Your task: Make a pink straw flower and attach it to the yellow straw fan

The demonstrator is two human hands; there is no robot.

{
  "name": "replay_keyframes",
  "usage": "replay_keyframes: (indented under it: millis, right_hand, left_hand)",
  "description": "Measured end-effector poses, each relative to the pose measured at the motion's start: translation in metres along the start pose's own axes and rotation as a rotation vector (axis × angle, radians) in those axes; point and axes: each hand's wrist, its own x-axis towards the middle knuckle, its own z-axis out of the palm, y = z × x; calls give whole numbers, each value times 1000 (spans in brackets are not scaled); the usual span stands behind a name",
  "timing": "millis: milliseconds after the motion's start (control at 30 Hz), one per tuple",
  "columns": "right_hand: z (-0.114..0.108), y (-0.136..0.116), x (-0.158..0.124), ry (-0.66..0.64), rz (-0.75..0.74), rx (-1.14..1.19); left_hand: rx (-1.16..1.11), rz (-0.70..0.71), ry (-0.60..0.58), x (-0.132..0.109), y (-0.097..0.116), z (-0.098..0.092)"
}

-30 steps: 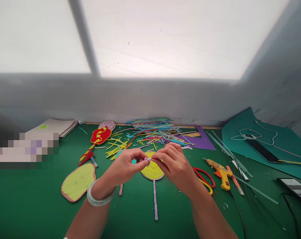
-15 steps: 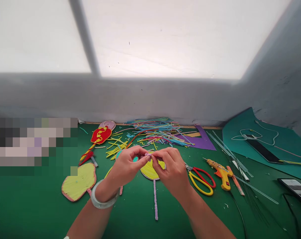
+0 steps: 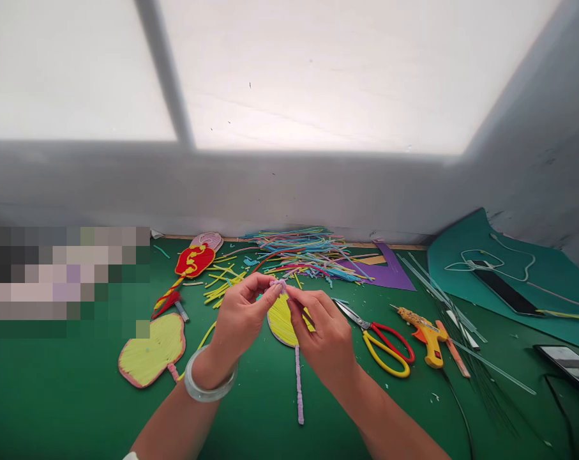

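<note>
1. Pinching a lilac piece with both hands, above the green table, mid-view.
2. Left hand: thumb and forefinger clamped on the piece; bracelet round the wrist.
3. Right hand: thumb and fingers pinched together on the piece's right end, other fingers curled.
4. Clock directions below run from the piece.
5. 6 o'clock: yellow fan, partly behind the hands, lilac handle pointing to 6.
6. 4 o'clock: scissors, blades slightly apart, untouched; glue gun farther out, between 3 and 4.
7. 8 o'clock: pink-edged fan.
8. Between 9 and 10: red fan with braided handle.
9. 1 o'clock: messy stem pile.
10. 3 o'clock: purple sheet; phone well beyond.
</note>
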Motion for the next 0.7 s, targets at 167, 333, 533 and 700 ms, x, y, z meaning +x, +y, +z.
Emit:
replay_keyframes:
  millis: [167, 333, 533, 700]
  right_hand:
    - [1, -1, -2, 8, 4, 22]
    - [3, 1, -4, 9, 6, 31]
    - [5, 2, -6, 18, -26, 32]
    - [5, 0, -5, 28, -22, 51]
  left_hand:
    - [-32, -19, 20, 0, 0, 4]
    - [-55, -51, 23, -1, 1, 5]
    - [-81, -67, 16, -2, 0, 5]
    - [-80, -70, 11, -1, 0, 5]
